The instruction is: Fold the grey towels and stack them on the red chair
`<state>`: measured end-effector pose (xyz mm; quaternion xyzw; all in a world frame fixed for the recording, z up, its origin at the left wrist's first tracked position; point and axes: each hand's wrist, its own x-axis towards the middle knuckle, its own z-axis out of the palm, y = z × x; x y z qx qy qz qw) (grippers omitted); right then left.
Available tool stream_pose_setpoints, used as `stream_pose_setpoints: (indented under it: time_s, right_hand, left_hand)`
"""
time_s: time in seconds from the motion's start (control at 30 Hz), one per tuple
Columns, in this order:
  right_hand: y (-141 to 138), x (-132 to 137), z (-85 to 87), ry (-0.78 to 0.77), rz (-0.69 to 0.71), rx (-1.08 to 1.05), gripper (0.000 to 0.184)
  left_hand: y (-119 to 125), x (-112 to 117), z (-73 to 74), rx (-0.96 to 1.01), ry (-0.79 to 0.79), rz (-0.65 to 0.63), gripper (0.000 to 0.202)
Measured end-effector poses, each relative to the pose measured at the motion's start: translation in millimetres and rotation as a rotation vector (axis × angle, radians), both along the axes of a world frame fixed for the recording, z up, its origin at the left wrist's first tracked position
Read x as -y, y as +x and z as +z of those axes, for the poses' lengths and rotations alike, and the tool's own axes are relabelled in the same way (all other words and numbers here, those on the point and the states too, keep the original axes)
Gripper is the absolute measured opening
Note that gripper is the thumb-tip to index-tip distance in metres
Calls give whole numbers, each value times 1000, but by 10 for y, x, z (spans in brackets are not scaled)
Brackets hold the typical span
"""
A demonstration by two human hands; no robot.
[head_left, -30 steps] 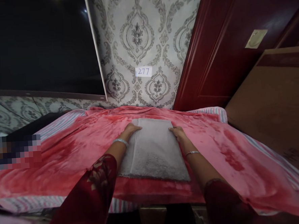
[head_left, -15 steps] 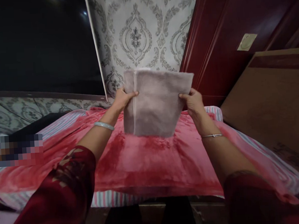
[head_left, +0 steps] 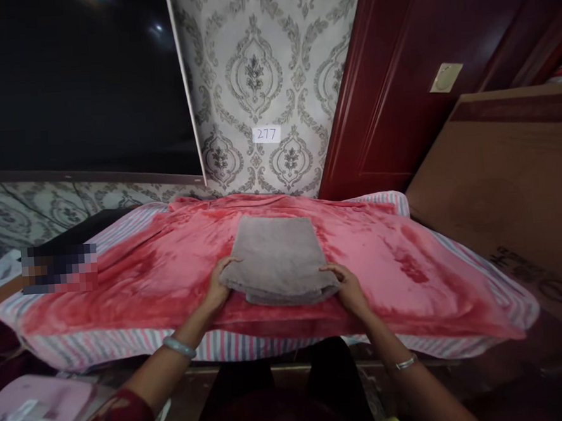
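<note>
A folded grey towel [head_left: 277,256] lies on a red plush blanket [head_left: 137,276] spread over a table. My left hand [head_left: 218,288] grips the towel's near left corner, fingers curled under its edge. At the near right corner my right hand [head_left: 348,287] pinches the folded layers, thumb on top. Both wrists wear bangles.
A striped cloth [head_left: 251,346] hangs under the blanket along the front edge. Patterned wallpaper with a "277" label [head_left: 266,134] is behind. A dark screen [head_left: 73,83] stands at the left, a dark red door [head_left: 410,69] and a brown board [head_left: 512,177] at the right.
The towel was lifted off the blanket and held up in both hands, then folded shorter and laid back down. My hands moved from its far corners to its near corners.
</note>
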<state>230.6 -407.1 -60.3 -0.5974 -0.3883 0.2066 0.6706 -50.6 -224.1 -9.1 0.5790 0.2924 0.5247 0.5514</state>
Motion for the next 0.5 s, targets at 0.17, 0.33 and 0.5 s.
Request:
stream_pose_setpoints:
  time_s: [0.17,0.33,0.5]
  right_hand:
    - [-84,-24,87,29,2,-325,44]
    - [-97,22,179,-89,213,-562,23]
    - [-59,58,230,-144,256,-628,9]
  left_hand:
    - [58,207,-19,265,-511,-142,33]
    - [38,199,-41,285,-735,-209,9]
    - [-131,-21,-94,308,-939,-332,24]
